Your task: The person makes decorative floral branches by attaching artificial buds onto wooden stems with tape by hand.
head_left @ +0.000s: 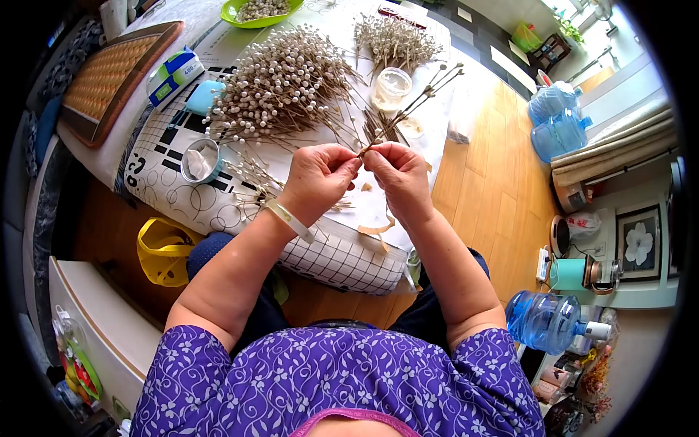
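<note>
Over the table's near edge, my left hand and my right hand meet fingertip to fingertip. Both are pinched on the lower end of a thin brown dried stem, which slants up to the right and carries dark buds at its tip. Behind my hands lie more brown stems. A large heap of dried stems with round white heads spreads beyond my left hand, and a few loose white-tipped stems lie beside that wrist. Curled tan strips rest below my right hand.
A clear tub and a second stem bundle are farther back. On the left are a jar with white contents, a tissue pack and a green bowl. Water bottles stand right; a yellow bag hangs low left.
</note>
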Available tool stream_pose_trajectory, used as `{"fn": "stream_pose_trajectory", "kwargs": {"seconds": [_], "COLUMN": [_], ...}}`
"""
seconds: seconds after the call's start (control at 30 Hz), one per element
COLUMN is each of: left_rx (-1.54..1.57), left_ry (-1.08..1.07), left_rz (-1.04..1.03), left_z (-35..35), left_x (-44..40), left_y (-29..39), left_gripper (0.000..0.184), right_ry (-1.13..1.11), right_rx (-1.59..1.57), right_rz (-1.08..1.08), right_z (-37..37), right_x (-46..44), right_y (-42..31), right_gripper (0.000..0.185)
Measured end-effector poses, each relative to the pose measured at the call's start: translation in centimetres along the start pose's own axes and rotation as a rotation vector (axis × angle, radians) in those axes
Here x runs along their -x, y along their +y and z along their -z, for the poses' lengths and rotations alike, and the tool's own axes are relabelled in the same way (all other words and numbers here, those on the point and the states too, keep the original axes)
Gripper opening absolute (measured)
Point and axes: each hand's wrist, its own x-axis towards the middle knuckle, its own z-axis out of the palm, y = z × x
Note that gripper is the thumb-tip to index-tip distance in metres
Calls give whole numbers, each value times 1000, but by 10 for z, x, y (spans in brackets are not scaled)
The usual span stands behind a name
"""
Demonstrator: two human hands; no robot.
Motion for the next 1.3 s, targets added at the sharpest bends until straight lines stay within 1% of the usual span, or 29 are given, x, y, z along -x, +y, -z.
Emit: {"fn": "stream_pose_trajectory", "kwargs": {"seconds": [0.03,0.07,0.13,0.17,0.23,0.27,0.37,0.43,0.5,0.57,0.63,0.67,0.73,0.77,0.83,0.87,0.97,1.03,1.1,1.2,1.3], "left_rx": [-75,-75,-217,-217,-391,-391,-317,-159,-177,-193,-113,-114,97,99,312,310,297,264,280,235,213], "left_ry": [-2,-2,60,60,-4,-4,-12,-19,-11,-3,-13,-14,-95,-92,-164,-182,-256,-215,-194,-159,-126], "left_rz": [-52,-52,-210,-209,-251,-252,-230,-149,-170,-190,-113,-116,113,116,268,309,320,302,263,252,251], "left_z": [0,0,1,1,3,3,-1,-4,-3,-4,-5,-4,-1,1,5,7,12,11,12,13,13], "left_x": [0,-1,-1,-1,2,2,4,5,5,6,5,4,4,3,2,0,-2,0,0,-3,-2], "left_y": [0,-2,-7,-5,2,1,-2,1,-2,-4,-2,0,6,7,9,8,8,9,9,12,12], "left_gripper": [7,7,5,5,5,5,5,6,6,6,6,6,11,11,16,18,16,15,14,13,13], "right_ry": [-20,-40,-51,-62,-69,-77,-68,-68,-74,-126,-117,-108,-104,-99,-115,-141,-181,-196,-184,-149,-198], "right_rx": [-24,-48,-52,-57,-46,-36,-125,-156,-187,-204,-216,-228,-170,-114,-101,-119,-136,-91,5,28,62], "right_rz": [9,18,10,1,9,17,21,7,-11,-65,-70,-77,-78,-85,-102,-96,-88,-82,-167,-133,-95], "right_z": [0,1,3,4,5,5,3,4,5,8,8,8,9,10,12,13,12,12,17,16,16], "right_x": [1,2,1,1,1,0,1,1,-1,-3,-4,-4,-4,-4,-4,-4,-5,-5,-8,-8,-8], "right_y": [-1,-2,-1,0,0,-1,1,2,3,5,8,8,4,1,1,2,-3,-3,-7,-8,-6], "right_gripper": [7,8,9,9,9,8,7,7,7,8,8,8,7,7,7,6,6,7,13,15,16]}}
